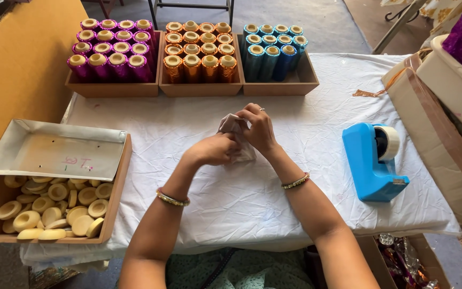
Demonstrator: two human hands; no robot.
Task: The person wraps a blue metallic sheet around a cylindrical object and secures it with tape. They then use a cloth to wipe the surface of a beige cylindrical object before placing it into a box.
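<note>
In the middle of the white-clothed tabletop (295,176) I hold a small pale crumpled piece, cloth or thin wrapping, I can't tell which (235,128), pinched between both hands just above the cloth. My left hand (213,150) is clenched on its lower part, and the fingers of my right hand (258,128) are curled over its top, so both hands are grasping it. What lies inside the folds, if anything, is hidden by my fingers.

The risk I see is in the grip itself: the piece is soft and bunched, and if I pull my hands apart unevenly it could tear or slip out and fall open on the tabletop. If it wraps something small, that could roll away.

To my right, well apart, stands a blue tape dispenser (372,160); a careless sweep of my right forearm could knock it toward the table edge. To my left a cardboard box of pale round discs (54,208) sits at the corner, with a shallow metal tray (54,150) resting tilted over its back half. A bump from my left elbow might shift that tray or spill discs.

At the far edge, three boxes hold upright foil-wrapped rolls: purple (110,53), orange (199,51) and blue (271,48). Reaching over hastily could topple a row.
</note>
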